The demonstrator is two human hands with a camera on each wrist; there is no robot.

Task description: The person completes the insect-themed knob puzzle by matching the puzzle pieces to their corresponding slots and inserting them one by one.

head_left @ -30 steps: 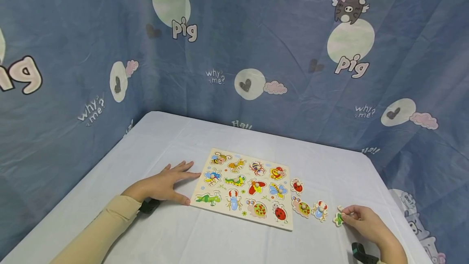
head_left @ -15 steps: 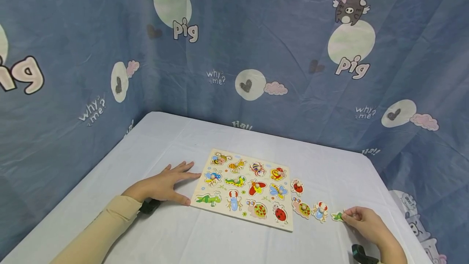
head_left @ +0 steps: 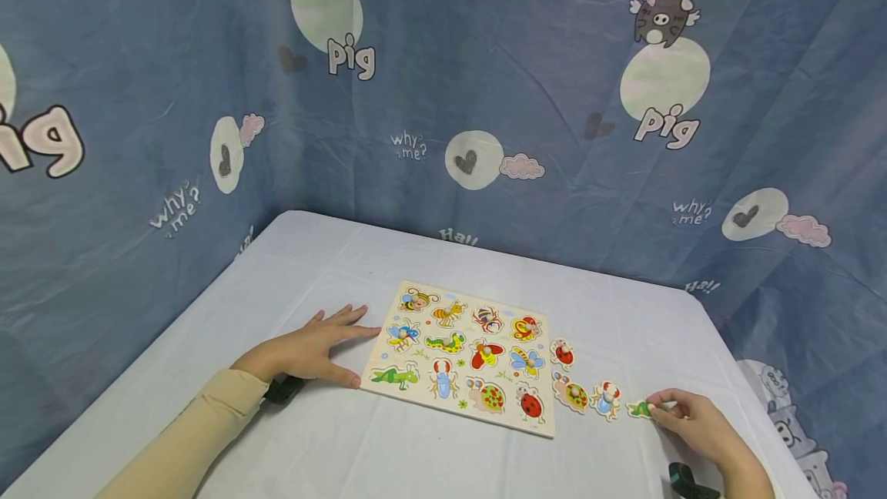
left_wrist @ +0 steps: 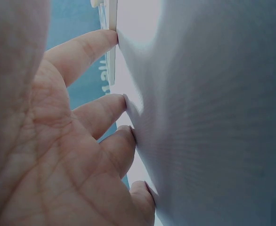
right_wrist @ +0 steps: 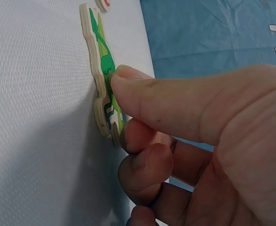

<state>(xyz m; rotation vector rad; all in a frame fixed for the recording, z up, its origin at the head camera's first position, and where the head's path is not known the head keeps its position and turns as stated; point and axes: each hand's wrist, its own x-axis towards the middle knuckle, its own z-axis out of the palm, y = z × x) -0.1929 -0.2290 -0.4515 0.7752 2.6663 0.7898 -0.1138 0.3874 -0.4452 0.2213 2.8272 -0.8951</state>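
Note:
My right hand [head_left: 693, 422] pinches a green grasshopper puzzle piece [head_left: 638, 410] between thumb and fingers, at the right of the table. In the right wrist view the wooden grasshopper piece [right_wrist: 101, 61] lies along the white cloth; the thumb covers its middle, and any knob there is hidden. My left hand [head_left: 315, 349] rests with spread fingers on the table, thumb and index finger touching the left edge of the wooden puzzle board [head_left: 460, 405]. In the left wrist view the fingertips of the left hand [left_wrist: 77, 136] meet the cloth and the board's edge.
Right of the board lie a ladybug piece [head_left: 563, 353], a snail piece [head_left: 571, 393] and a blue beetle piece [head_left: 606, 400]. Several knobbed insect pieces sit in the board's upper two rows. Its bottom row shows printed pictures without knobs. A blue curtain [head_left: 416, 83] hangs behind the table.
The grasshopper piece has turned from pointing away to lying sideways in my right hand, mostly in the first half second. My left hand and the board have stayed put.

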